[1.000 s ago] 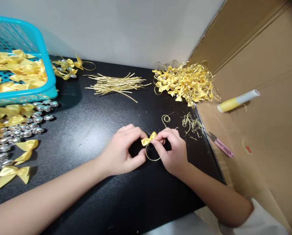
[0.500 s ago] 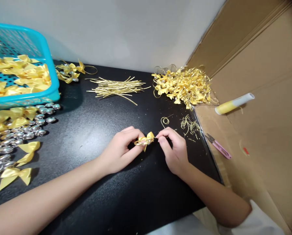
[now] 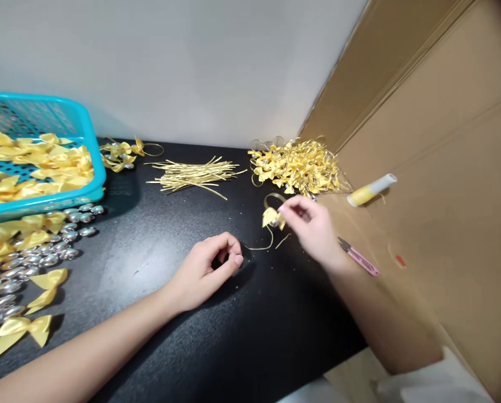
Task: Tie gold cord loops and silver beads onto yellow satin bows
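Observation:
My right hand (image 3: 317,229) pinches a yellow ribbon bow (image 3: 270,217) that has a gold wire ring standing up behind it and a small silvery piece at its middle. It holds the bow above the black table, just in front of a heap of similar bows with rings (image 3: 298,165). My left hand (image 3: 210,268) rests on the table with curled fingers, thumb and forefinger together, and nothing shows in it. Between the hands lies a thin curved gold strand (image 3: 271,238), with a short offcut (image 3: 282,240) beside it.
At the left stands a turquoise basket (image 3: 94,151) of yellow bows. Silver beads (image 3: 51,260) and loose bows (image 3: 23,330) lie before it. Gold wire lengths (image 3: 195,174) lie at the back. Pink-handled snips (image 3: 361,260) and a yellow-white tube (image 3: 371,189) are on cardboard at right.
The bow has left my left hand and moved right and away in my right hand, towards the heap. My left hand stays nearly in place. The view has tilted up and turned slightly right.

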Demonstrator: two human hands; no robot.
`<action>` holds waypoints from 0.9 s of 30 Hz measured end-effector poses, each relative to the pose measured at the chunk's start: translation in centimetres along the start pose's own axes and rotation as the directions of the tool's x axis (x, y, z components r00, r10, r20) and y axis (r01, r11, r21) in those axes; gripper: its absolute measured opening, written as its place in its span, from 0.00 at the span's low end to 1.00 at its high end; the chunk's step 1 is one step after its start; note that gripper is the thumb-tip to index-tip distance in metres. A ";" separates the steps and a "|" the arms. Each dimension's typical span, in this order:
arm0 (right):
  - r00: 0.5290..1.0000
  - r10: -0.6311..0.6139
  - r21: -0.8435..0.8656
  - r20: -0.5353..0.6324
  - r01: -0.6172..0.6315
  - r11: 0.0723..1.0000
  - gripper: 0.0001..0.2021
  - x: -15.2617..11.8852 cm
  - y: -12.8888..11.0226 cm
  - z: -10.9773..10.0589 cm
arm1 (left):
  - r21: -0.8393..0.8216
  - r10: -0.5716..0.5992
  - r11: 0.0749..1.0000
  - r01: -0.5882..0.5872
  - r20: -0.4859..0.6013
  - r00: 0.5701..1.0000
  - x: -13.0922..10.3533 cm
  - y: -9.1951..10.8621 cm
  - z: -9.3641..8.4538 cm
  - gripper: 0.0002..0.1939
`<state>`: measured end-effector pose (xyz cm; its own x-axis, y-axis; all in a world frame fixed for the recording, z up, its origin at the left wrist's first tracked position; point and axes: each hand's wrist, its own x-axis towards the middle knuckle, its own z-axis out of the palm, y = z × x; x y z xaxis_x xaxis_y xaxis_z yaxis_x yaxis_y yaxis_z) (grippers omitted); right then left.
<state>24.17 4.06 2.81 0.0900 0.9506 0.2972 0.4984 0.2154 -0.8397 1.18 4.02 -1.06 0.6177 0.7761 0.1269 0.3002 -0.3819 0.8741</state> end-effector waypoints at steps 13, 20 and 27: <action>0.965 0.225 -0.383 -0.137 -0.261 0.886 0.08 12.6 5.3 -5.2 | 0.061 0.054 0.997 -0.052 -0.033 0.998 0.2 0.2 0.4 0.05; 0.945 0.025 -0.372 -0.325 -0.152 0.916 0.07 10.7 4.0 -5.4 | 0.188 0.257 0.951 -0.246 -0.041 0.965 -0.5 0.6 0.3 0.02; 0.953 -0.268 -0.419 -0.140 0.189 0.888 0.03 3.9 1.9 -4.6 | 0.606 0.231 0.736 -0.302 0.195 0.953 -0.9 2.4 -4.6 0.06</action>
<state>29.39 7.18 4.48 0.0723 0.8170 0.5721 0.8211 0.2769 -0.4992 -1.96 4.73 3.10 0.7998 0.5540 0.2312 0.4748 -0.8195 0.3209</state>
